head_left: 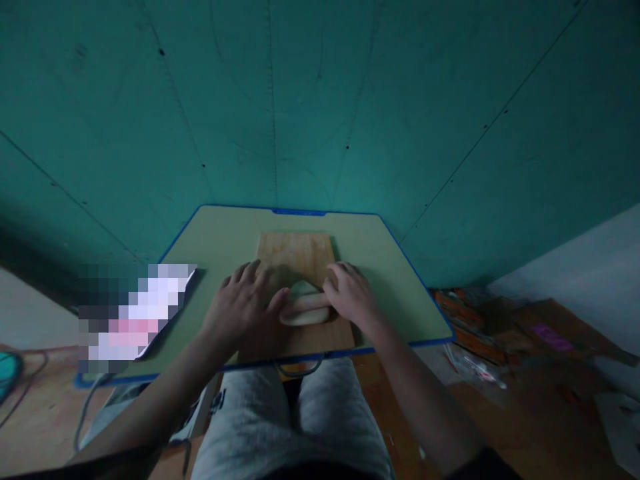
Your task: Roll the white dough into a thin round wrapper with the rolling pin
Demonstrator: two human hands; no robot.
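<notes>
A wooden cutting board (295,248) lies on the small folding table. On it rests a piece of pale dough (303,318), smooth and flattened, with a short wooden rolling pin (306,302) lying across it. My left hand (243,299) covers the pin's left end, thumb pointing inward along the dough. Over the right end, my right hand (349,290) is curled with its knuckles up. Both ends of the pin are hidden under the hands.
The pale green tabletop (227,230) has a blue rim and stands against a green wall (310,100). At its left edge is a pixelated flat device (155,300) with a cable (83,413). Boxes (545,327) and a plastic bag (480,370) lie on the floor to the right.
</notes>
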